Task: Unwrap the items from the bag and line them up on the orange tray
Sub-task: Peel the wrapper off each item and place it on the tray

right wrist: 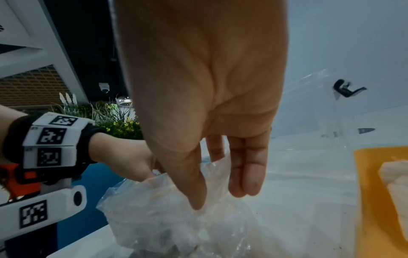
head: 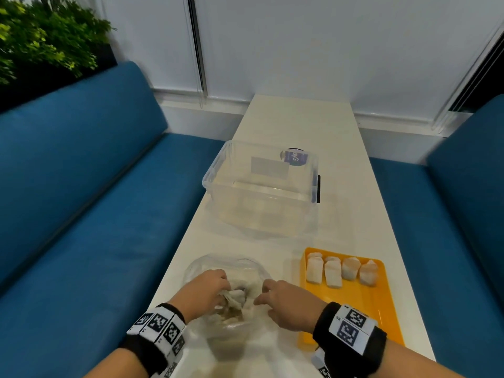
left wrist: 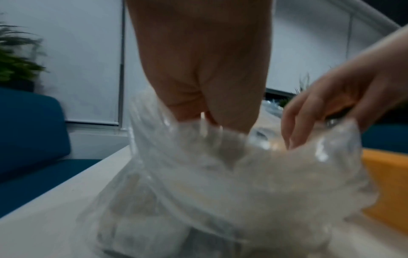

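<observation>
- Mostly, the risk sits with the clear plastic bag (head: 231, 304): thin, crinkly and slack on the white table (head: 294, 126), it could slide or spill if tugged.
- Beside it, the smooth, rimmed orange tray (head: 354, 304) holds five pale, blocky unwrapped items (head: 332, 272) in a row; a swinging wrist might knock them.
- Left hand (head: 203, 291) pinches the bag's bunched mouth.
- Right hand (head: 286, 302) hovers with relaxed fingers (right wrist: 247, 174), gripping nothing.

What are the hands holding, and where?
The left hand grips the clear plastic bag at its crumpled top edge. The right hand holds nothing; its straight fingers touch the bag.
</observation>
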